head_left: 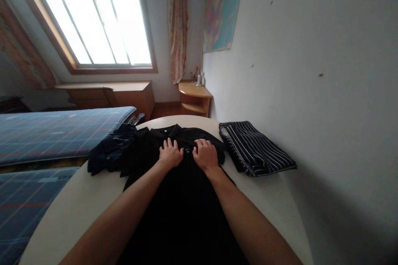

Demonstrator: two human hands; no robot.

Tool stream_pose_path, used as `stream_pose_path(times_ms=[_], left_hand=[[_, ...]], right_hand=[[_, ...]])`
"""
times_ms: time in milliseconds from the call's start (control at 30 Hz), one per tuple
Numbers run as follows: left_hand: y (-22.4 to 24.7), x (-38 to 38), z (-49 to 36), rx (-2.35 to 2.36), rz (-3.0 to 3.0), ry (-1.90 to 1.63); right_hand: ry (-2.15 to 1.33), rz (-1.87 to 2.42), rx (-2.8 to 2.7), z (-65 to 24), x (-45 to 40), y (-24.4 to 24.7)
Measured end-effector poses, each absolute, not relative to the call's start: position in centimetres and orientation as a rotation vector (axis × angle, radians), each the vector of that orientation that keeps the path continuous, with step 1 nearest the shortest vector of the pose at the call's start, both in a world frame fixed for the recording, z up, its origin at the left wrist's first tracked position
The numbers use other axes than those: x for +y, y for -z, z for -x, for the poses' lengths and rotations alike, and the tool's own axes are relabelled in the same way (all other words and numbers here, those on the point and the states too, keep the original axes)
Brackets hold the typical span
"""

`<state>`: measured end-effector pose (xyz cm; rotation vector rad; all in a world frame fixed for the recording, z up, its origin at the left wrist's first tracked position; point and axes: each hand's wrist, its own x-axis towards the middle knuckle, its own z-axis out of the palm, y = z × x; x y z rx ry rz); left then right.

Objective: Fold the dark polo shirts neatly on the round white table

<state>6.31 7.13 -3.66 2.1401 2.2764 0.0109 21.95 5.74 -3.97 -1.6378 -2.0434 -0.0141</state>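
Note:
A black collared shirt point(183, 190) lies spread on a round white table, its collar at the far side and a small light mark on the chest. My left hand point(171, 154) rests flat on the upper chest with its fingers apart. To the right of the mark, my right hand point(205, 154) lies on the cloth, thumb apart and fingers slightly bent, with no fabric visibly gripped. Dark navy clothing point(107, 153) lies in a heap by the shirt's left sleeve. Beyond the right sleeve is a folded black cloth with white stripes point(256, 149).
The table point(62, 211) stands close to a white wall point(342, 132) on the right. Blue plaid mattresses point(62, 132) adjoin it on the left. A wooden desk point(133, 86) and a corner shelf point(194, 89) stand beyond, near the window.

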Motion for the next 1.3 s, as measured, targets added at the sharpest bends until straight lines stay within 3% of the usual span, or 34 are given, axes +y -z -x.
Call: stream_pose_path(times_ms=[200, 600, 733, 900, 1067, 1300], left_hand=[[4.3, 7.7, -8.2, 2.408, -2.025, -0.122], [5.4, 5.8, -7.2, 2.532, -2.01, -0.381], [5.7, 5.9, -7.1, 2.518, -2.016, -0.391], [5.5, 6.0, -6.9, 2.47, -2.006, -0.396], [5.1, 5.9, -6.6, 2.362, -2.078, -0.43], [5.4, 5.9, -6.6, 2.169, -2.275, -0.386]], right_hand=[[0.007, 1.809, -2.022, -22.2, 5.6, 5.0], [-0.274, 1.451, -2.363, -23.7, 9.0, 5.5], [-0.164, 1.385, -2.248, -24.3, 9.3, 5.1], [0.106, 1.679, -1.926, -24.8, 8.1, 4.7], [-0.001, 1.995, -1.751, -25.4, 7.4, 4.9], [-0.11, 1.827, -1.816, -25.7, 8.8, 5.6]])
